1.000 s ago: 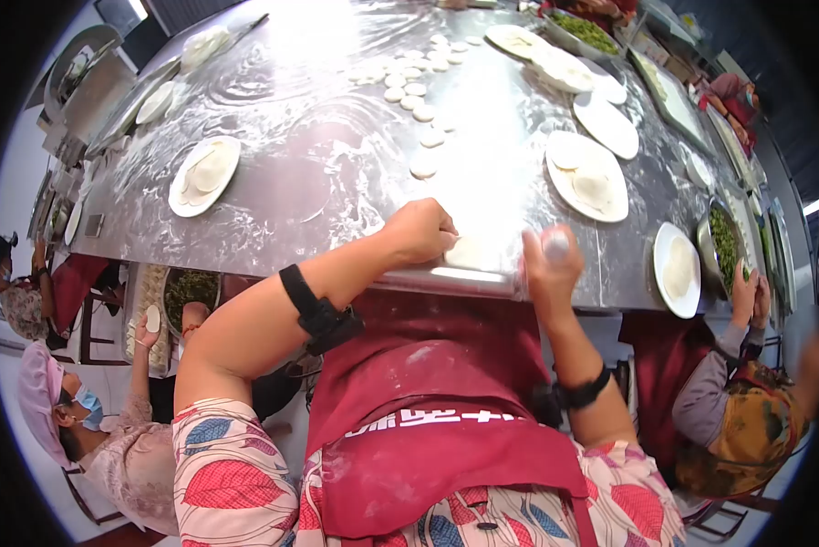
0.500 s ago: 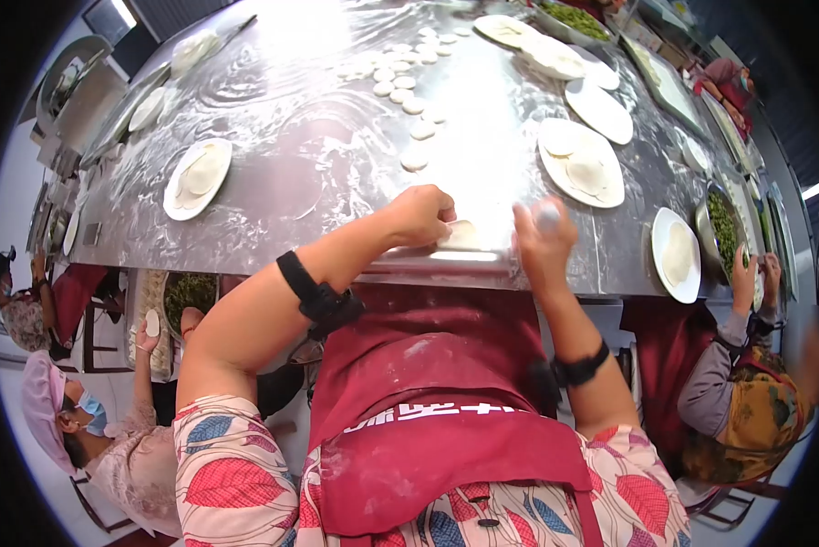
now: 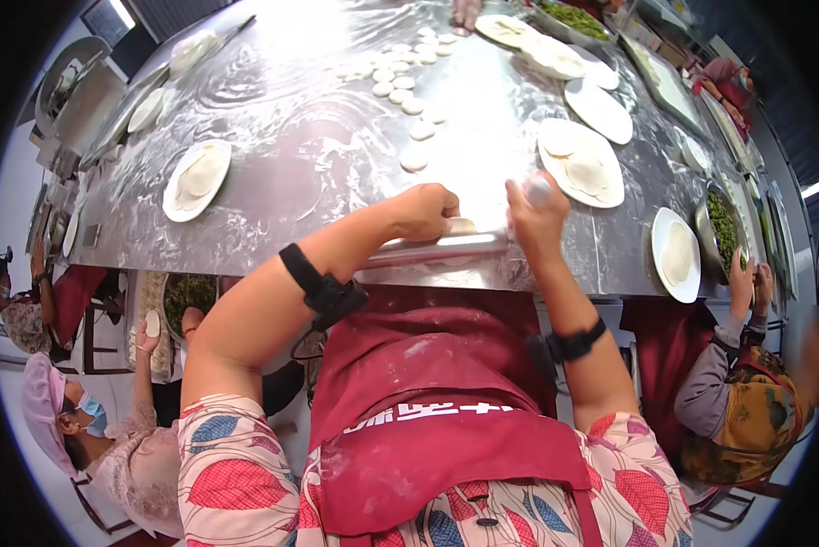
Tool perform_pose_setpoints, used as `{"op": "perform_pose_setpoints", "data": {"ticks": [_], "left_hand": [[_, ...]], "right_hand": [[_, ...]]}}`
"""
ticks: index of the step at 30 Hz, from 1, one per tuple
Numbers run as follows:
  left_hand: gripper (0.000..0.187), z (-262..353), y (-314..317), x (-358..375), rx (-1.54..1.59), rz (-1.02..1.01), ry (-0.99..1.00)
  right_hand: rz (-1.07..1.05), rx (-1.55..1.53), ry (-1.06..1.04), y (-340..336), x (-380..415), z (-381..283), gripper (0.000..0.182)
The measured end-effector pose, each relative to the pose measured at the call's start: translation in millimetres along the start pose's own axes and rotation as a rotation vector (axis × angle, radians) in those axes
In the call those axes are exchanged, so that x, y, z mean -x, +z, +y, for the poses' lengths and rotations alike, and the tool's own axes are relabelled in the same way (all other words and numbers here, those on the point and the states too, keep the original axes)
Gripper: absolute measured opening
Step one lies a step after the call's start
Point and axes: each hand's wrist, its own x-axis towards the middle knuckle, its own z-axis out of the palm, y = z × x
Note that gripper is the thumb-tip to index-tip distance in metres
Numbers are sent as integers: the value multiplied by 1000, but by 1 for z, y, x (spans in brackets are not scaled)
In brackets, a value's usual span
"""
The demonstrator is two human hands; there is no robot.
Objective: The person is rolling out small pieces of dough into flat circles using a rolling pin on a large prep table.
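Observation:
My left hand (image 3: 428, 211) has its fingers curled down on the left side of a small dough wrapper (image 3: 461, 224) near the table's front edge. To its right, my right hand (image 3: 539, 223) is closed in a fist, with a pale rounded end showing at the thumb. A shiny rolling pin (image 3: 446, 246) runs leftward from that fist, along the near side of the wrapper. The underside of the wrapper and the fingertips of my left hand are hidden.
Flattened dough pieces (image 3: 415, 159) trail across the floured steel table (image 3: 282, 182). White plates with wrappers stand left (image 3: 183, 208) and right (image 3: 610, 187). Bowls of green filling (image 3: 721, 228) stand farther out. People work on both sides; another person's hand (image 3: 467, 13) is at the far edge.
My right hand and the rolling pin have moved forward, closer to the wrapper. My left hand stays almost in place on the wrapper. Another person's hand has appeared at the far edge.

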Motion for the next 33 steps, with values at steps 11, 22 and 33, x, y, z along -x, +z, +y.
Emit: {"op": "perform_pose_setpoints", "data": {"ticks": [11,22,33], "left_hand": [[18,2,2,9,-5,16,-30],[23,10,1,7,-102,4,-44],[20,10,6,-4,-27,73,-37]], "right_hand": [[-5,-100,80,-26,49,-27,21],[-41,-78,92,-30,47,-28,20],[0,40,0,-1,3,5,23]]}}
